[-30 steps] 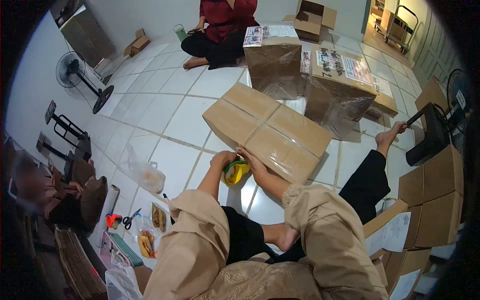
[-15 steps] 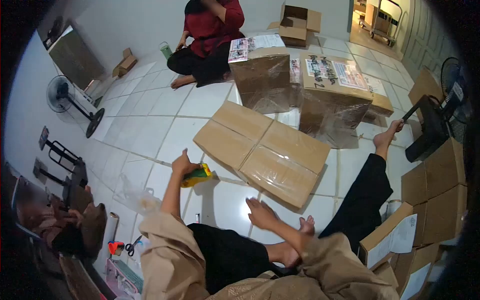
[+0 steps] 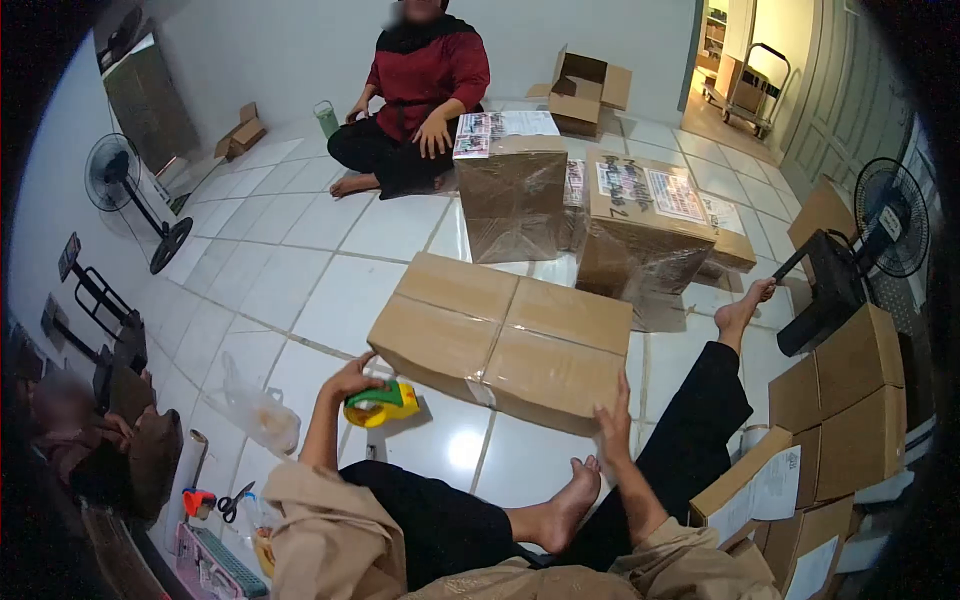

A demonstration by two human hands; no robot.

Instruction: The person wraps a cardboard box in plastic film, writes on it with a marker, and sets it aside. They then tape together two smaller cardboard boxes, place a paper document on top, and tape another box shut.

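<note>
A flat, wide cardboard box (image 3: 450,320) with clear tape over its top lies on the tiled floor in front of me. My left hand (image 3: 348,382) is closed around a yellow and green tape dispenser (image 3: 385,403), close to the box's near left corner. At the near right corner, my right hand (image 3: 614,425) rests against the box side with its fingers stretched out. Part of that palm is turned away from view.
Wrapped boxes with labels (image 3: 510,200) stand behind the flat one. Another person (image 3: 430,80) sits at the back. Scissors (image 3: 236,502), a red tape dispenser (image 3: 198,502) and a plastic bag (image 3: 255,410) lie left. Cartons (image 3: 840,400) and a fan (image 3: 890,215) are right.
The flat box now sits squarer to me. My right hand has moved right onto its corner, and my left hand has come lower with the tape dispenser. The other person's hand has dropped to the knee.
</note>
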